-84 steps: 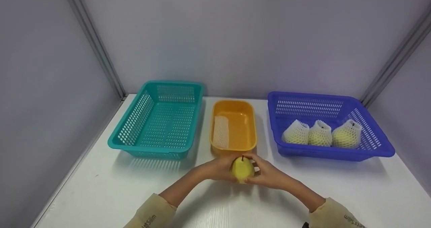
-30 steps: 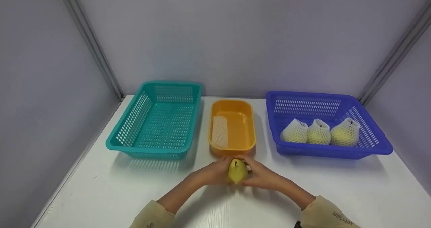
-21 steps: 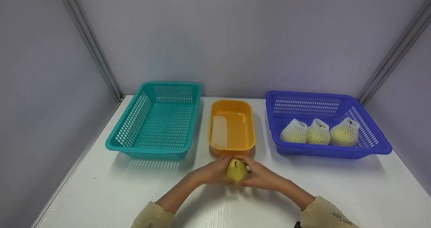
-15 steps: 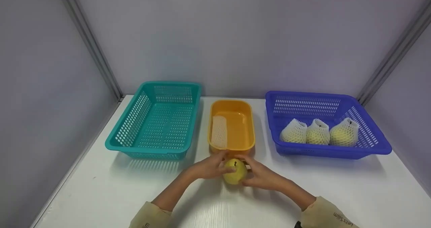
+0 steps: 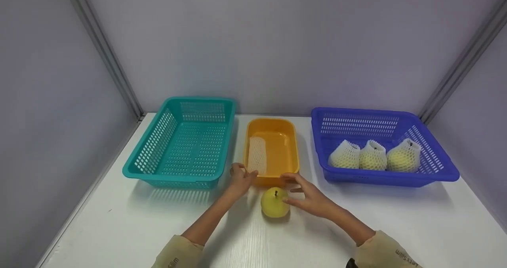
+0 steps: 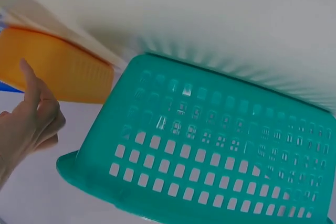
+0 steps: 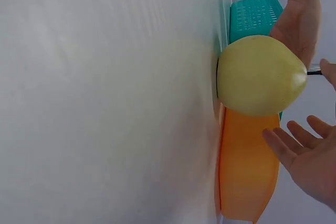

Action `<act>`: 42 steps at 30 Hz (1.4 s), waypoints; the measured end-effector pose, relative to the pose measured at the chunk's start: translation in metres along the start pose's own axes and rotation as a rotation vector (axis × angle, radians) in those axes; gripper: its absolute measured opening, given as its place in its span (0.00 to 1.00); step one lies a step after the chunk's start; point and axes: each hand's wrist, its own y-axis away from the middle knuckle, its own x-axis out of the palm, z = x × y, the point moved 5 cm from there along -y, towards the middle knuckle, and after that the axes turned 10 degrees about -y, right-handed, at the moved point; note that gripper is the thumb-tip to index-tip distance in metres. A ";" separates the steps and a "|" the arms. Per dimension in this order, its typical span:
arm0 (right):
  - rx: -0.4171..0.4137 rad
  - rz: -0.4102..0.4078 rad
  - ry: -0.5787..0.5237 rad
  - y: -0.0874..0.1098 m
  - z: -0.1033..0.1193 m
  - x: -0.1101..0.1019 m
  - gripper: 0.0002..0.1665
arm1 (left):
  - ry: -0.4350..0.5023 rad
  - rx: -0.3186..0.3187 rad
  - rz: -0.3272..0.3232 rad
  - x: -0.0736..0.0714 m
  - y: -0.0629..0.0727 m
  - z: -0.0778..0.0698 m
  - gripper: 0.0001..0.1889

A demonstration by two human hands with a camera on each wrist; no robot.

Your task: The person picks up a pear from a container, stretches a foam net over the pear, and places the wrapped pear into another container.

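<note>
A yellow pear (image 5: 274,203) stands upright on the white table, stem up, in front of the orange tub (image 5: 282,153). My right hand (image 5: 311,198) is beside the pear on its right, fingers spread and relaxed; in the right wrist view a gap shows between most fingers and the pear (image 7: 260,76). My left hand (image 5: 240,181) is at the tub's near left corner, fingers loosely bent and holding nothing. A flat white foam net sleeve (image 5: 258,155) lies along the left side inside the tub, just beyond the left fingertips.
At the left stands a teal basket (image 5: 176,176) with nothing in it. A blue basket (image 5: 390,175) at the right holds three pears in white foam nets (image 5: 372,156). Grey panels (image 5: 273,50) wall the table at the back and sides.
Both hands held the pear between them earlier. Now it stands on the table; the left hand has let go and moved left and forward to the tub, and the right hand has loosened.
</note>
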 end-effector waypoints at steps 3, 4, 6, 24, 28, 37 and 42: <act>-0.010 -0.043 -0.008 -0.003 0.007 -0.002 0.31 | 0.053 -0.121 0.021 0.003 -0.004 0.006 0.28; -0.010 -0.056 -0.010 -0.004 0.008 -0.003 0.30 | 0.074 -0.150 0.033 0.003 -0.006 0.008 0.30; -0.013 -0.080 -0.015 -0.007 0.009 -0.004 0.29 | 0.139 -0.190 0.067 0.005 -0.009 0.010 0.33; -0.004 -0.313 0.059 -0.067 -0.027 -0.020 0.22 | 0.315 -0.212 0.101 0.021 -0.019 0.010 0.30; 0.076 -0.346 0.143 -0.079 -0.034 -0.017 0.20 | 0.316 -0.235 0.093 0.021 -0.018 0.011 0.30; 0.418 -0.300 0.307 -0.101 -0.058 -0.012 0.31 | 0.329 -0.220 0.098 0.021 -0.020 0.013 0.30; 0.603 -0.264 0.169 -0.105 -0.075 -0.009 0.33 | 0.326 -0.235 0.089 0.020 -0.020 0.014 0.30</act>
